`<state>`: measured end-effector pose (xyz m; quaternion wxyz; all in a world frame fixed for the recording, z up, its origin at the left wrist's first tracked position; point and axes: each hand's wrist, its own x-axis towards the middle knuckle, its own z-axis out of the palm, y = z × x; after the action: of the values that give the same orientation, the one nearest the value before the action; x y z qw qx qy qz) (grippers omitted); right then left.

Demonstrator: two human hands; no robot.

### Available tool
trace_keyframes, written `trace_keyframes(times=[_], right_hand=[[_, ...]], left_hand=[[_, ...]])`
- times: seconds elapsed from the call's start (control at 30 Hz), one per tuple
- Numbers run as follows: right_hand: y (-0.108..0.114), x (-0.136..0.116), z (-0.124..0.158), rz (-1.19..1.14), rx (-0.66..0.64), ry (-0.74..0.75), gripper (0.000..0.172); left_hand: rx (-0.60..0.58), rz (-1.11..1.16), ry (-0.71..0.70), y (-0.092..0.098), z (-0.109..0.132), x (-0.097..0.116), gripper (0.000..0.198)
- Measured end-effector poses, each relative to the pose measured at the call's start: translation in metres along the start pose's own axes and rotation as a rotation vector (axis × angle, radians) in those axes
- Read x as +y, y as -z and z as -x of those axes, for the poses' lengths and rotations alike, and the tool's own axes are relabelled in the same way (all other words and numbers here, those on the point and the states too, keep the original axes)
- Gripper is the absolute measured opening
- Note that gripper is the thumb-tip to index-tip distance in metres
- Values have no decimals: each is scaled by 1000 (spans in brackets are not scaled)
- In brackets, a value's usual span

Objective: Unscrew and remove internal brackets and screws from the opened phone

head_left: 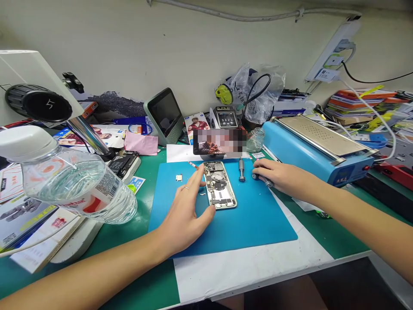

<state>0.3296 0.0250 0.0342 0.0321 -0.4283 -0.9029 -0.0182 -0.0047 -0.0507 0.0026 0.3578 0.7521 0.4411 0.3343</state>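
An opened smartphone (pixel 222 193) lies on the blue mat (pixel 248 228), its inner parts and flat cables showing. My left hand (pixel 187 211) is at its left edge, thumb at the lower corner and fingers stretched along the side, apart from each other. At the mat's right side my right hand (pixel 274 172) has its fingers round a dark, ridged screwdriver (pixel 267 181), which lies low over the mat. Another screwdriver (pixel 241 170) is between the phone and that hand. Left of the phone are a small metal plate (pixel 179 177) and a tiny loose part (pixel 202 193).
A phone showing a video (pixel 206 146) stands behind the mat, near a glass jar (pixel 256 140). To the right sits a blue heating-plate machine (pixel 300 150). A large water bottle (pixel 80 185) and a stand with a metal post (pixel 88 133) take up the left.
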Motion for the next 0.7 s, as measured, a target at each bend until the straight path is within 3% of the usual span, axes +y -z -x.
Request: trace_keyframes(times=[0.23, 0.47, 0.7], right_hand=[[-9, 2, -1, 94, 63, 57, 41], [-2, -5, 4, 70, 142, 58, 41], [7, -25, 13, -81, 282, 10, 27]], left_hand=[[-12, 9, 3, 0, -1, 0, 84], [-4, -1, 21, 0, 0, 1, 84], [-12, 14, 10, 0, 0, 1, 84]])
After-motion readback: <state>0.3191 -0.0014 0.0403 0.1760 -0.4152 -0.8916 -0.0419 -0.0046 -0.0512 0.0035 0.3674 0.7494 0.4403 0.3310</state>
